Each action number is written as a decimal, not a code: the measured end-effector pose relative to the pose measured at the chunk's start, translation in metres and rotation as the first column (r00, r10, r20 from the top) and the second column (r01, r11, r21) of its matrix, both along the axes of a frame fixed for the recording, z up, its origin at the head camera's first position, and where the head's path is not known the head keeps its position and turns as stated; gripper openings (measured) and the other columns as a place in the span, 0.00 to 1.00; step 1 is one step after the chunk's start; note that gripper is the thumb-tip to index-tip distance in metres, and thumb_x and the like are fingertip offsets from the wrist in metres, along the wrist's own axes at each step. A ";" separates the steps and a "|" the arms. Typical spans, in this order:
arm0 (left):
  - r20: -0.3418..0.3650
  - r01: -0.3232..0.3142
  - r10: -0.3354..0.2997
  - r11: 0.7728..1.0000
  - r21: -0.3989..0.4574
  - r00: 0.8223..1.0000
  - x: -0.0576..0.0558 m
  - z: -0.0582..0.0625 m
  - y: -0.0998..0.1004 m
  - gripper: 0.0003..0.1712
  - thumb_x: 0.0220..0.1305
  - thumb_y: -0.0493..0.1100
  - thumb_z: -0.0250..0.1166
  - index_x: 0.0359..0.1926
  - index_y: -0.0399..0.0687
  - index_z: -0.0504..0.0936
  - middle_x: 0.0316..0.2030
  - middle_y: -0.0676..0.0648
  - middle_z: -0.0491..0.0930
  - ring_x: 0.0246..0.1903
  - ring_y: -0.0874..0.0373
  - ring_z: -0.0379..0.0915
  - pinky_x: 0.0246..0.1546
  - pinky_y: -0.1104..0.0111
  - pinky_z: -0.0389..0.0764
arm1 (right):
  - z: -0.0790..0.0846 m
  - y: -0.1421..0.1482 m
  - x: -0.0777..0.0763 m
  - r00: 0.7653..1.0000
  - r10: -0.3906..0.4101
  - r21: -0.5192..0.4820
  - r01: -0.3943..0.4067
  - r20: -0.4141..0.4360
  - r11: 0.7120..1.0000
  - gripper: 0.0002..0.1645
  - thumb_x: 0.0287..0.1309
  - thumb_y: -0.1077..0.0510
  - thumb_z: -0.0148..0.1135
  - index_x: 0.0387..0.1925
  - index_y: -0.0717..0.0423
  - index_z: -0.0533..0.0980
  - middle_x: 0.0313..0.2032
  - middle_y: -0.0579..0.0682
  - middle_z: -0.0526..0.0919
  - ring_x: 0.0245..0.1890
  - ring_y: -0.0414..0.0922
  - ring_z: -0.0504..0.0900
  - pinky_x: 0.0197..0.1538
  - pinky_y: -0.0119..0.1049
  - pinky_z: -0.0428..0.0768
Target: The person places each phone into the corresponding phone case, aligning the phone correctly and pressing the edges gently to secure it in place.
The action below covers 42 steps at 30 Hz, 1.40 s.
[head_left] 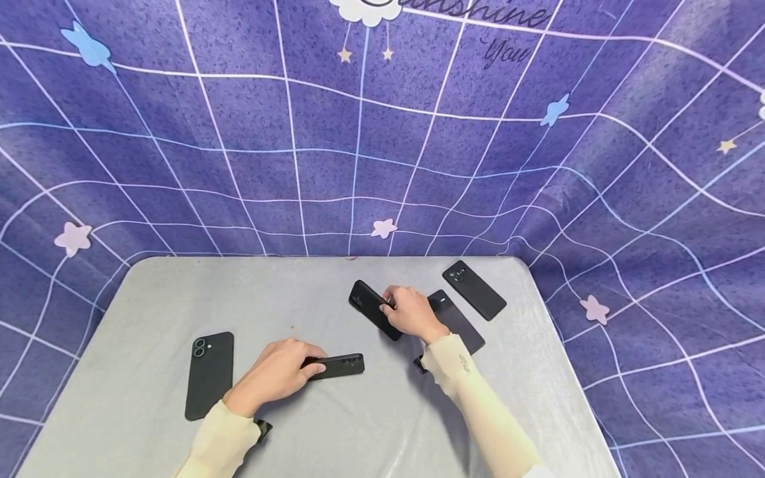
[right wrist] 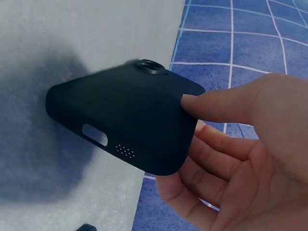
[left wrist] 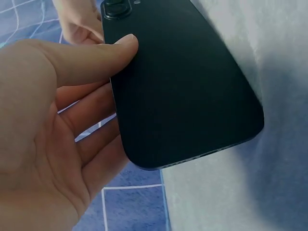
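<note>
Near the front middle of the table, my left hand pinches a black smartphone, tilted up on its long side. In the left wrist view the thumb lies on the phone's back, the fingers behind it, and the camera bump is at the top. Farther back and to the right, my right hand pinches a black phone case by one long side, also tilted. The right wrist view shows light through the port slot in the case's end, beside small speaker holes.
A dark phone with two lenses lies at the left of the grey-covered table. Another dark phone lies partly behind my right hand and sleeve. At the back right corner is a black phone. A purple grid-patterned cloth hangs behind.
</note>
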<state>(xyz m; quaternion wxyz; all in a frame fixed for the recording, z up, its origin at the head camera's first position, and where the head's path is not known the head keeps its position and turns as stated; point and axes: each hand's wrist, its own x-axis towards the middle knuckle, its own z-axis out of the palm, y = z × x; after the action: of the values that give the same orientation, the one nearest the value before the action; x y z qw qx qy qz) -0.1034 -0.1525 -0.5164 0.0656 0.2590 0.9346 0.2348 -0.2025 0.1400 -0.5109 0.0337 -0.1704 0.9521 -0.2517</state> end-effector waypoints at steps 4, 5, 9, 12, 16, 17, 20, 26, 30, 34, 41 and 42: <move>0.049 -0.044 0.041 0.997 0.060 0.998 0.006 -0.004 -0.007 0.07 0.71 0.49 0.74 0.48 0.64 0.93 0.43 0.62 0.90 0.44 0.59 0.86 0.44 0.57 0.84 | -0.001 0.002 0.005 1.000 -0.001 -0.025 0.001 0.011 1.000 0.03 0.66 0.58 0.72 0.40 0.51 0.85 0.30 0.43 0.86 0.32 0.45 0.82 0.40 0.48 0.83; 0.067 -0.058 0.053 0.995 0.077 0.996 0.007 -0.004 -0.009 0.07 0.71 0.49 0.74 0.48 0.65 0.93 0.43 0.63 0.90 0.44 0.61 0.86 0.44 0.58 0.84 | -0.002 0.002 0.006 1.000 0.002 -0.033 -0.001 0.010 0.999 0.03 0.66 0.58 0.72 0.40 0.51 0.85 0.30 0.42 0.86 0.31 0.44 0.82 0.39 0.47 0.83; 0.139 -0.105 0.082 0.980 0.171 0.987 0.015 -0.007 -0.014 0.06 0.71 0.49 0.74 0.47 0.66 0.92 0.40 0.66 0.88 0.40 0.69 0.83 0.42 0.63 0.84 | -0.009 0.002 0.009 1.000 0.019 -0.076 -0.018 0.018 0.997 0.04 0.66 0.56 0.72 0.40 0.51 0.84 0.29 0.40 0.86 0.29 0.38 0.81 0.38 0.41 0.81; 0.205 -0.138 0.084 0.954 0.264 0.975 0.020 -0.009 -0.017 0.05 0.72 0.47 0.73 0.46 0.60 0.92 0.39 0.63 0.88 0.39 0.69 0.84 0.41 0.65 0.85 | -0.014 0.003 0.013 0.999 0.025 -0.137 -0.020 0.033 0.990 0.04 0.67 0.57 0.72 0.39 0.51 0.84 0.27 0.38 0.83 0.26 0.35 0.79 0.37 0.37 0.79; 0.304 -0.212 0.101 0.909 0.359 0.947 0.027 -0.014 -0.018 0.05 0.72 0.45 0.73 0.46 0.53 0.91 0.42 0.56 0.90 0.42 0.62 0.87 0.45 0.66 0.88 | -0.017 0.005 0.022 0.998 0.030 -0.231 -0.016 0.056 0.973 0.04 0.67 0.59 0.72 0.37 0.53 0.83 0.25 0.38 0.80 0.25 0.34 0.77 0.37 0.35 0.78; 0.323 -0.234 0.111 0.898 0.373 0.940 0.028 -0.015 -0.019 0.05 0.72 0.45 0.73 0.46 0.52 0.91 0.42 0.55 0.90 0.43 0.61 0.88 0.46 0.66 0.88 | -0.018 0.006 0.024 0.997 0.034 -0.254 -0.017 0.062 0.967 0.04 0.67 0.60 0.72 0.37 0.54 0.82 0.25 0.39 0.79 0.26 0.34 0.77 0.37 0.34 0.78; 0.362 -0.293 0.144 0.868 0.401 0.921 0.035 -0.018 -0.018 0.07 0.72 0.45 0.73 0.46 0.50 0.91 0.43 0.52 0.91 0.43 0.59 0.88 0.48 0.67 0.87 | -0.023 0.007 0.032 0.996 0.040 -0.298 -0.016 0.074 0.955 0.04 0.67 0.61 0.71 0.37 0.56 0.82 0.25 0.39 0.77 0.26 0.34 0.76 0.38 0.32 0.77; 0.444 -0.469 0.268 0.765 0.441 0.855 0.045 -0.025 -0.014 0.15 0.72 0.43 0.73 0.54 0.39 0.88 0.45 0.48 0.91 0.45 0.60 0.87 0.50 0.69 0.86 | -0.031 0.008 0.046 0.991 0.012 -0.398 0.043 0.133 0.916 0.05 0.67 0.65 0.71 0.41 0.62 0.82 0.25 0.39 0.76 0.26 0.34 0.78 0.39 0.30 0.78; 0.495 -0.567 0.331 0.679 0.466 0.804 0.048 -0.029 -0.011 0.16 0.73 0.41 0.71 0.56 0.37 0.87 0.48 0.44 0.90 0.47 0.60 0.86 0.52 0.71 0.84 | -0.036 0.012 0.053 0.984 -0.008 -0.468 0.092 0.179 0.879 0.07 0.67 0.65 0.71 0.43 0.66 0.82 0.27 0.43 0.81 0.28 0.36 0.81 0.38 0.29 0.81; 0.515 -0.601 0.348 0.635 0.485 0.783 0.049 -0.035 -0.007 0.15 0.75 0.42 0.70 0.57 0.39 0.86 0.49 0.43 0.91 0.47 0.60 0.88 0.53 0.73 0.82 | -0.040 0.014 0.058 0.975 -0.043 -0.502 0.149 0.217 0.852 0.08 0.66 0.65 0.71 0.44 0.67 0.83 0.29 0.47 0.86 0.28 0.36 0.82 0.36 0.28 0.80; 0.619 -0.690 0.329 0.491 0.532 0.713 0.051 -0.045 0.002 0.18 0.77 0.41 0.68 0.61 0.34 0.83 0.49 0.40 0.91 0.43 0.59 0.89 0.44 0.72 0.86 | -0.050 0.016 0.071 0.953 -0.100 -0.550 0.248 0.285 0.798 0.08 0.64 0.66 0.70 0.43 0.66 0.84 0.32 0.51 0.89 0.30 0.37 0.83 0.36 0.26 0.80; 0.629 -0.700 0.330 0.473 0.535 0.704 0.051 -0.046 0.003 0.20 0.77 0.41 0.68 0.62 0.33 0.82 0.50 0.39 0.90 0.44 0.60 0.89 0.44 0.72 0.86 | -0.052 0.016 0.073 0.949 -0.106 -0.558 0.261 0.296 0.788 0.08 0.63 0.66 0.70 0.43 0.66 0.84 0.31 0.51 0.88 0.30 0.36 0.82 0.36 0.26 0.79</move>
<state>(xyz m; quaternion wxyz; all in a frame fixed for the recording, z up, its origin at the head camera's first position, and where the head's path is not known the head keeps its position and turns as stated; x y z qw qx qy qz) -0.0522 -0.1498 -0.5628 0.0872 -0.1027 0.7434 0.6551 -0.1293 0.1561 -0.5625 0.0732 -0.0454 0.8264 -0.5565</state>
